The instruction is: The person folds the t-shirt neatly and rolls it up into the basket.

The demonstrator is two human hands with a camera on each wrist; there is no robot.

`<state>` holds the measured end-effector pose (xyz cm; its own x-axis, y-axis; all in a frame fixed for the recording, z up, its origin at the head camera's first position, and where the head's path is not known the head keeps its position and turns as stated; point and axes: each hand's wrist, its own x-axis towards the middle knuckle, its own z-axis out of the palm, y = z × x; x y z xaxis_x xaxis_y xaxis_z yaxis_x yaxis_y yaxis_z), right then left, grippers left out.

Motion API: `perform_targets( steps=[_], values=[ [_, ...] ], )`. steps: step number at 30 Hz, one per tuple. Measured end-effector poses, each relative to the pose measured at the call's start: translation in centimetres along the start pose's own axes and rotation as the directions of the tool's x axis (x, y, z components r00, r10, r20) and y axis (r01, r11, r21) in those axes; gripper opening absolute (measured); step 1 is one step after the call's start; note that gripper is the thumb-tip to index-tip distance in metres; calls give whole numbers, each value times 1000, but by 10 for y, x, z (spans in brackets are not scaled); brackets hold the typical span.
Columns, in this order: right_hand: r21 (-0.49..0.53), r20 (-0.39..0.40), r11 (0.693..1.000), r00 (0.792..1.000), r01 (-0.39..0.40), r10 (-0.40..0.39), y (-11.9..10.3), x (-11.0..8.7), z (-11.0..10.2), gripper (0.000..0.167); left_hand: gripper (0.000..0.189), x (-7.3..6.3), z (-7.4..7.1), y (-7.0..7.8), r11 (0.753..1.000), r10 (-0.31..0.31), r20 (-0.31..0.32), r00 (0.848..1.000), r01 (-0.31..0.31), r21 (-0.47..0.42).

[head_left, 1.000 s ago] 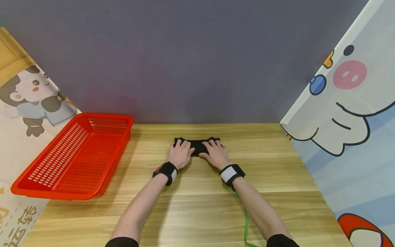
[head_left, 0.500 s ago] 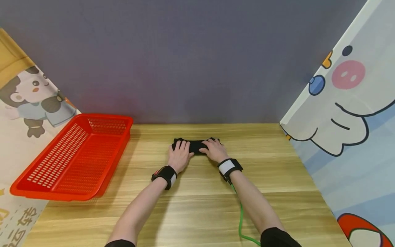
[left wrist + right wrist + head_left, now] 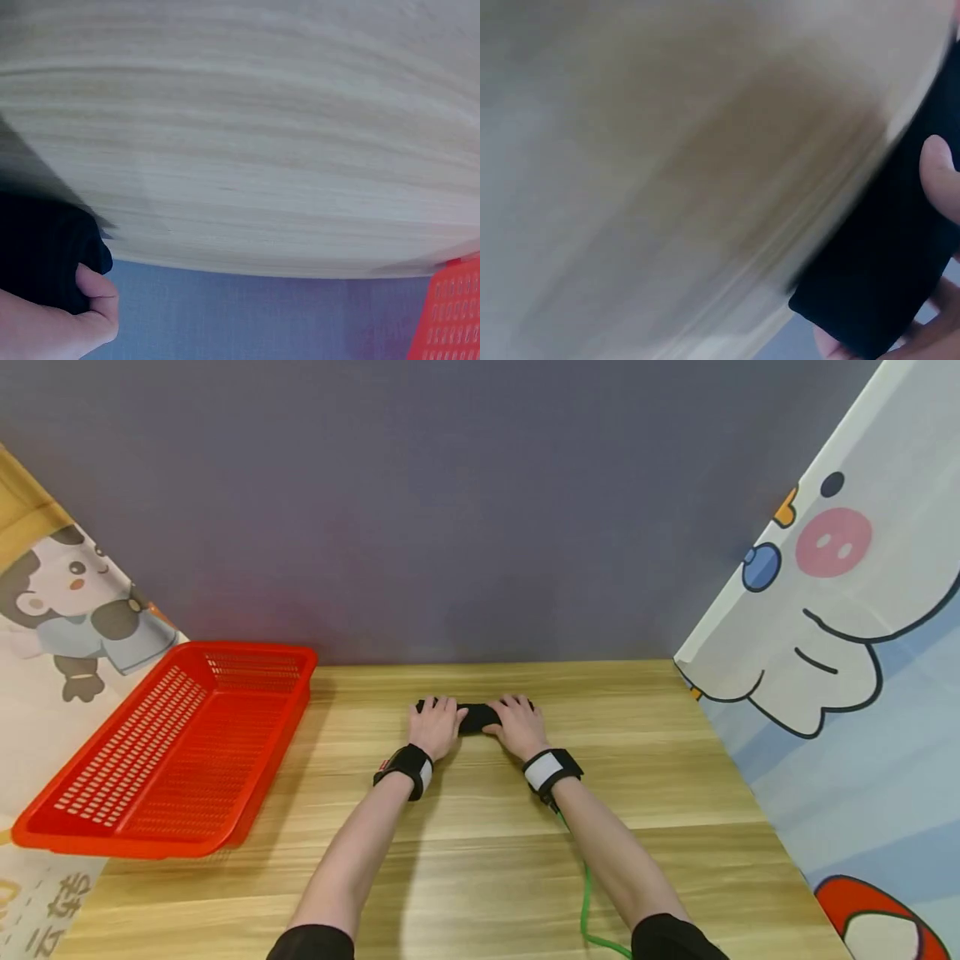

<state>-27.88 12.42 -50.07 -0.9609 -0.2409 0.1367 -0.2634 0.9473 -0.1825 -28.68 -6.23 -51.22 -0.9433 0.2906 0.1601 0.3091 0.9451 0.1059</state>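
A folded black cloth [image 3: 477, 718] lies crosswise near the back edge of the wooden table, partly covered by both hands. My left hand [image 3: 435, 727] grips its left end; in the left wrist view a finger [image 3: 97, 291] bends over the rolled end of the cloth [image 3: 45, 247]. At the other end, my right hand [image 3: 521, 727] holds the cloth [image 3: 877, 262] with the thumb [image 3: 939, 176] on one face and fingers behind it. What kind of cloth item it is does not show.
A red perforated plastic basket [image 3: 187, 752] stands at the left side of the table [image 3: 480, 877]. A grey panel [image 3: 480, 510] rises behind. Cartoon-printed sheets flank both sides. A green cable [image 3: 587, 902] trails from the right wrist band.
The black cloth has become narrower, its upper corners no longer sticking up past the fingers. Both hands have curled closer about its ends. The head view has shifted slightly.
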Motion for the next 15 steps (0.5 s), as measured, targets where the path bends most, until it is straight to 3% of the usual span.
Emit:
perform_targets(
  steps=[4, 10, 12, 15],
  values=[
    [33, 70, 998, 997, -47, 44, 1, 10, -4, 50, 53, -3, 4, -4, 998, 44, -51, 998, -42, 40],
    [77, 170, 995, 984, -66, 52, 2, 19, -15, 51, 60, -8, 11, -9, 987, 125, -175, 977, -104, 125],
    [62, 202, 997, 978, -54, 40, 3, 20, -16, 54, 56, -7, 10, -10, 990, 120, -159, 980, -106, 96],
    [21, 247, 999, 969, -26, 20, 3, 20, -14, 62, 51, -3, 7, -12, 996, 89, -67, 994, -88, 28]
  ],
)
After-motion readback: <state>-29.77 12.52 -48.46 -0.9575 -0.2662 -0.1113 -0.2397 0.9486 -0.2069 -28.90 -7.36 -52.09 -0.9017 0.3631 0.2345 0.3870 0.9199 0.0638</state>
